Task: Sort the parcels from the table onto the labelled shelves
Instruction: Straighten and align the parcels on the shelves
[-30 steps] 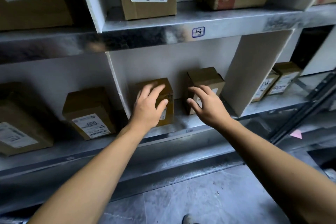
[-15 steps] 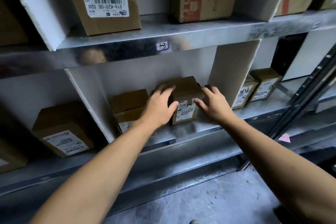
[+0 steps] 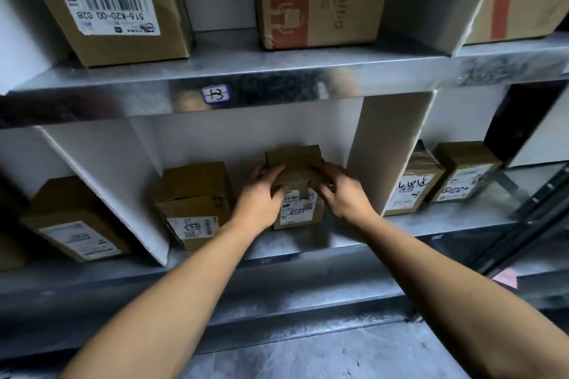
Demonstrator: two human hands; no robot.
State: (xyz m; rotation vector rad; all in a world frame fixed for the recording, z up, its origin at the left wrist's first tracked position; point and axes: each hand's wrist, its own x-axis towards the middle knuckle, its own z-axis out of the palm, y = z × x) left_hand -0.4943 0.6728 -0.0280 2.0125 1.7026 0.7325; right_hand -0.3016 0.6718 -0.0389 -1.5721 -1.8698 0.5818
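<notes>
A small brown cardboard parcel (image 3: 297, 184) with a white shipping label stands in the middle compartment of the lower metal shelf (image 3: 308, 246). My left hand (image 3: 260, 197) grips its left side and my right hand (image 3: 341, 194) grips its right side, fingers curled over the front edges. A second small parcel (image 3: 194, 200) stands to its left in the same compartment. The shelf edge above carries a handwritten label (image 3: 215, 94) reading 13.
White dividers (image 3: 388, 151) wall the compartment on both sides. More small parcels stand in the neighbouring bays, left (image 3: 74, 218) and right (image 3: 412, 188). Larger boxes (image 3: 114, 0) fill the upper shelf. A dark rack post (image 3: 535, 203) stands at right; grey floor lies below.
My left hand left the left parcel and joined the right hand on the right parcel. Both hands now hold it closer round its sides. The view shifted right and nearer.
</notes>
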